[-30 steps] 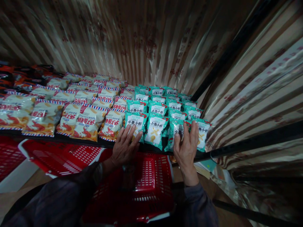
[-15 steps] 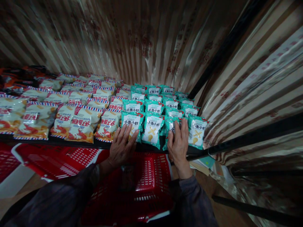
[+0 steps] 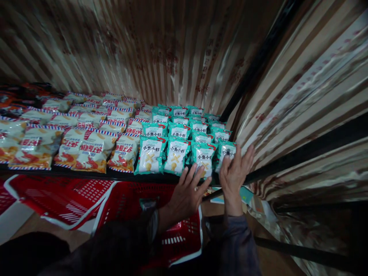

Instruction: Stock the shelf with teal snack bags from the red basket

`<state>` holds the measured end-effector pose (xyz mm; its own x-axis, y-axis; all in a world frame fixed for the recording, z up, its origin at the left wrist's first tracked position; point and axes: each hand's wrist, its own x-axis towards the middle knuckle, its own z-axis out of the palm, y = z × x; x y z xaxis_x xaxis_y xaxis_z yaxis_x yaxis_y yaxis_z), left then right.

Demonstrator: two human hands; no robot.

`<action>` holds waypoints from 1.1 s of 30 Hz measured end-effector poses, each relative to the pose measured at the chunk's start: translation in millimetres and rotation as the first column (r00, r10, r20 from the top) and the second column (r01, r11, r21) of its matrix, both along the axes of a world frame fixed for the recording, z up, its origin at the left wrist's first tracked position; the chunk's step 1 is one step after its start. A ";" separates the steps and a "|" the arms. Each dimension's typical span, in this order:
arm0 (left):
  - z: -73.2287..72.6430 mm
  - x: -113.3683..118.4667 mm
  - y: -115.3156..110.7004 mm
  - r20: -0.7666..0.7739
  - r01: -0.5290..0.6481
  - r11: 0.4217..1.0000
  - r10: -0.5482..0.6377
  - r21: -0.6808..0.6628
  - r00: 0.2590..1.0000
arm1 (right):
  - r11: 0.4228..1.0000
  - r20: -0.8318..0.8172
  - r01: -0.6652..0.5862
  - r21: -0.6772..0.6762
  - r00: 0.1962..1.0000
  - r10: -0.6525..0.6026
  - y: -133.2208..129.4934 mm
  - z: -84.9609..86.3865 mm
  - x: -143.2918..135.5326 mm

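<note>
Teal-and-white snack bags (image 3: pixel 175 156) stand in rows at the right end of a black shelf (image 3: pixel 94 175). My left hand (image 3: pixel 188 191) has its fingers spread at the lower front of the third bag (image 3: pixel 203 155) in the front row. At the rightmost front bag (image 3: pixel 225 153), my right hand (image 3: pixel 235 172) is open, its fingers stretched upward over the bag's right side. Neither hand grasps a bag. Whether the fingertips press on the bags I cannot tell.
White-and-orange snack bags (image 3: pixel 93 149) fill the shelf to the left, with dark orange packets (image 3: pixel 17 99) beyond. Red baskets (image 3: pixel 63 195) sit below the shelf; a packet (image 3: pixel 148 203) lies in one. Black rack bars (image 3: pixel 301 157) and striped sheeting (image 3: pixel 161 46) bound the right and back.
My left hand has moved right, from the first front teal bag to the third. My right hand has shifted right to the last front bag. The view has turned slightly.
</note>
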<state>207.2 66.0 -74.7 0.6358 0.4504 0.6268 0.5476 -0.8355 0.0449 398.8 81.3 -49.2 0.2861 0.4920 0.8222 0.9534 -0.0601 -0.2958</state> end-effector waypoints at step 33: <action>-17.9 20.0 37.2 0.106 0.011 0.996 -0.020 0.085 0.994 | 0.987 -0.152 -0.126 -0.102 0.982 0.110 10.4 -30.8 7.3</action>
